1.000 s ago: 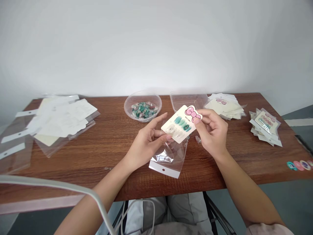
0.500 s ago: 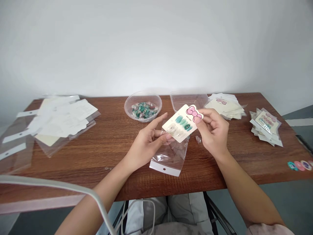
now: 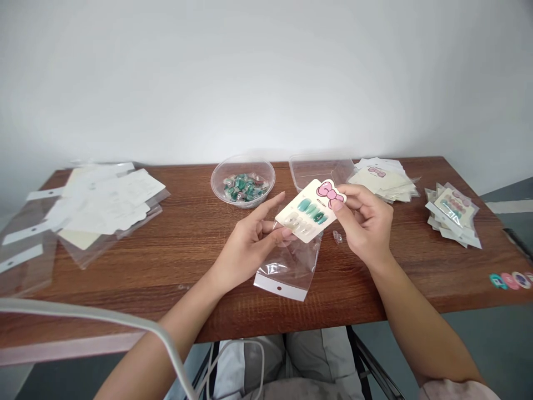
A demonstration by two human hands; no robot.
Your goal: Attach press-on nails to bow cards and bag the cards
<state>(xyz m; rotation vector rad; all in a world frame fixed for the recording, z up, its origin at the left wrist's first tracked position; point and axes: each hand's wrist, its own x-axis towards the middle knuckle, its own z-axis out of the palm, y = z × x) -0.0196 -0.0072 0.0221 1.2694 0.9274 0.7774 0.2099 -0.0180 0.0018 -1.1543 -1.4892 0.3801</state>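
A cream card of press-on nails [image 3: 300,221] is held up between my two hands, tilted, with a pink bow at its top right and rows of green and pale nails. My right hand [image 3: 366,222] pinches the bow corner between thumb and fingers. At the lower left edge, my left hand [image 3: 252,241] closes thumb and fingers on the card, its index finger stretched out. Under the card lies a clear plastic bag [image 3: 287,272] with a white header strip; whether my left fingers also grip it I cannot tell. A small clear piece [image 3: 337,237] rests beside my right hand.
Behind the hands stand a round clear tub [image 3: 244,189] of green and clear pieces and a clear rectangular box [image 3: 308,172]. Bow cards [image 3: 385,180] and packed nail sets [image 3: 453,216] are piled right, bags and cards [image 3: 104,200] left. A white cable [image 3: 104,316] crosses the front left.
Almost nothing differs. The card is tipped very slightly, and my right hand has shifted a touch to the right.
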